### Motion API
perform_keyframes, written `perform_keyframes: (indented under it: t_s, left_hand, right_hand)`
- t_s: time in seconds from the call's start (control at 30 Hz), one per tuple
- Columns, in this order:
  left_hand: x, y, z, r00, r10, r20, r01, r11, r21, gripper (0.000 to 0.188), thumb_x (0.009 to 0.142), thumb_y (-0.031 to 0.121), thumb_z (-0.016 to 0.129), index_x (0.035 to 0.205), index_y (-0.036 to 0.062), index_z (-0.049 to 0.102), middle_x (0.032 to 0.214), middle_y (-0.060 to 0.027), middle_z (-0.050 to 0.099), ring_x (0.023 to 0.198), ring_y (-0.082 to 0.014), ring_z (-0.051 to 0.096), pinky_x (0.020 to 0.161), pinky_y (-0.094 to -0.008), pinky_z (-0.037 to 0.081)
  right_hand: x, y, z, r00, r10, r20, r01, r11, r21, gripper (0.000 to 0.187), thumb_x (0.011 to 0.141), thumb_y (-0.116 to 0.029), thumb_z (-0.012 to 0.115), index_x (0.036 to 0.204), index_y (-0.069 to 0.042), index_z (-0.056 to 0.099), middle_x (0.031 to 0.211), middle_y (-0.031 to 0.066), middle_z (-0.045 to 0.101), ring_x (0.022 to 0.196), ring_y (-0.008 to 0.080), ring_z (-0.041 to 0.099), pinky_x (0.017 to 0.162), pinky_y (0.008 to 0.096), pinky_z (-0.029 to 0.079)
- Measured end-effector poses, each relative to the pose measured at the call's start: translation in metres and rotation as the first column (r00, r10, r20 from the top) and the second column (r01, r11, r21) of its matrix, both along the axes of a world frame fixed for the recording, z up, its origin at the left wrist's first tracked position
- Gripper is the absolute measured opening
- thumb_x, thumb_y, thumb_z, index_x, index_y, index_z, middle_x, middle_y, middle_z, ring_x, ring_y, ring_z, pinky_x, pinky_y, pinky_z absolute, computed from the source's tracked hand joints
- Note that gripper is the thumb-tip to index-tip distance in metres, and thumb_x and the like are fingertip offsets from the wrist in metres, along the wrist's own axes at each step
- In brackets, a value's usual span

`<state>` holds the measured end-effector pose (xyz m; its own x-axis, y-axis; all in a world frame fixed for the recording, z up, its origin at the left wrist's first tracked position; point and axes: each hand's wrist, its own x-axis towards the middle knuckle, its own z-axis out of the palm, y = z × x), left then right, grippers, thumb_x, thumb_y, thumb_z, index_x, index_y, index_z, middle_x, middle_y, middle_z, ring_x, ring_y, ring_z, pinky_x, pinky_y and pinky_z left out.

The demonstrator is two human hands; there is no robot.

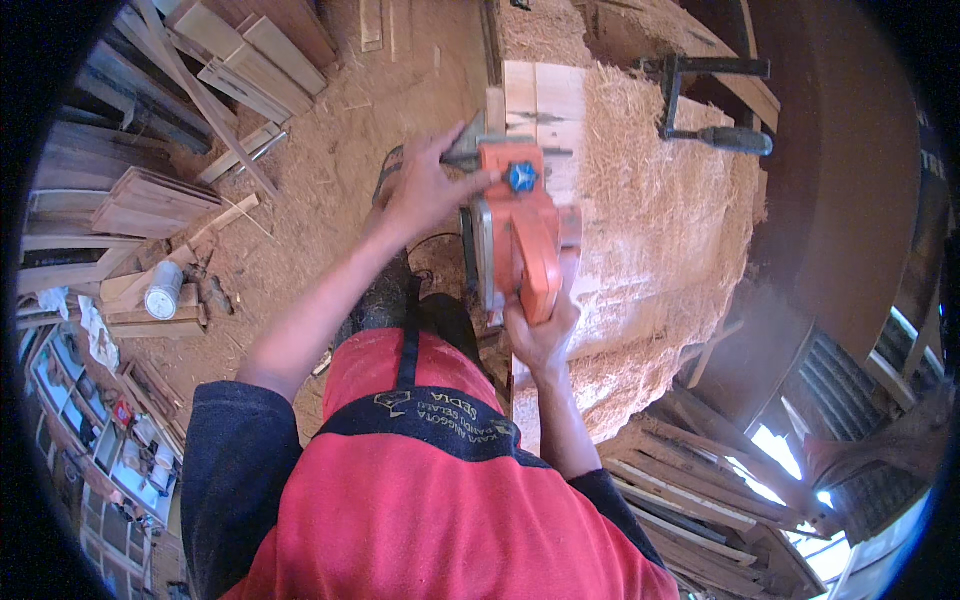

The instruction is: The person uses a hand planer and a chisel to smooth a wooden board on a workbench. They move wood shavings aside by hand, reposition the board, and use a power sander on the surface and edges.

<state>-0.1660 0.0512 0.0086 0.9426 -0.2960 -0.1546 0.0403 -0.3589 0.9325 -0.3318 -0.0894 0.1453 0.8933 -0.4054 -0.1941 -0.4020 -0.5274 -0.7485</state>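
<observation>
An orange electric planer (525,220) with a blue knob on its front sits along the left edge of a pale wooden board (550,100). Its rear handle is wrapped by the fingers of my right hand (545,335), which is closed on it. My left hand (430,185) grips the planer's front left side beside a grey metal guide plate (478,135). The thumb reaches toward the blue knob and the index finger points forward. My other left fingers are partly hidden. The planer's sole and blade are out of sight.
Thick wood shavings (670,200) cover the board's right side. A black clamp (715,100) with a dark handle stands at the far right. Stacked planks (155,205) and a white can (164,290) lie on the left. More boards (690,490) are at lower right.
</observation>
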Motion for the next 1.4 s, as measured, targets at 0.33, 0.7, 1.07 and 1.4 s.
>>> perform_keyframes:
  t_s: [0.33,0.7,1.07,1.4]
  left_hand:
    - [0.232,-0.004,-0.009,0.975,0.02,0.223,0.03,0.975,-0.218,0.062,0.073,0.05,0.086,0.103,-0.0022,0.07,0.089,-0.0057,0.07,0.08,-0.0128,0.062,0.072,-0.0315,0.051]
    - [-0.036,0.002,0.0,0.988,-0.041,0.152,0.035,0.998,0.045,0.09,0.067,0.044,0.089,0.139,-0.0002,0.055,0.116,-0.0195,0.061,0.11,-0.031,0.058,0.099,-0.0398,0.046]
    - [-0.142,0.006,0.04,0.996,-0.081,-0.041,0.083,0.995,0.061,0.094,0.071,0.043,0.087,0.142,-0.0038,0.048,0.127,-0.0214,0.05,0.122,-0.0361,0.049,0.107,-0.0433,0.04]
    - [0.068,-0.009,-0.019,0.988,0.064,0.142,-0.051,0.995,-0.09,0.084,0.069,0.043,0.089,0.134,0.0,0.059,0.12,-0.0156,0.068,0.11,-0.0236,0.065,0.097,-0.0369,0.05]
  right_hand:
    - [0.217,-0.009,-0.019,0.934,0.178,0.311,-0.122,0.974,-0.192,0.029,0.074,-0.013,0.067,0.099,0.0,0.064,0.084,0.0148,0.065,0.071,0.0252,0.063,0.068,0.0376,0.051]
    - [-0.042,0.001,0.003,1.0,-0.013,0.005,0.014,0.993,-0.116,0.037,0.072,-0.015,0.078,0.103,-0.001,0.063,0.079,0.0215,0.067,0.069,0.0427,0.065,0.064,0.0454,0.053]
    - [-0.151,0.006,0.006,0.988,-0.143,-0.065,0.145,0.989,0.018,0.027,0.069,-0.01,0.072,0.094,-0.002,0.064,0.076,0.0165,0.068,0.069,0.0323,0.07,0.065,0.041,0.055]
    - [0.054,-0.012,-0.02,0.992,0.044,0.122,-0.038,0.998,-0.047,0.033,0.071,-0.015,0.072,0.1,0.0,0.062,0.08,0.0214,0.065,0.073,0.0402,0.069,0.066,0.046,0.054]
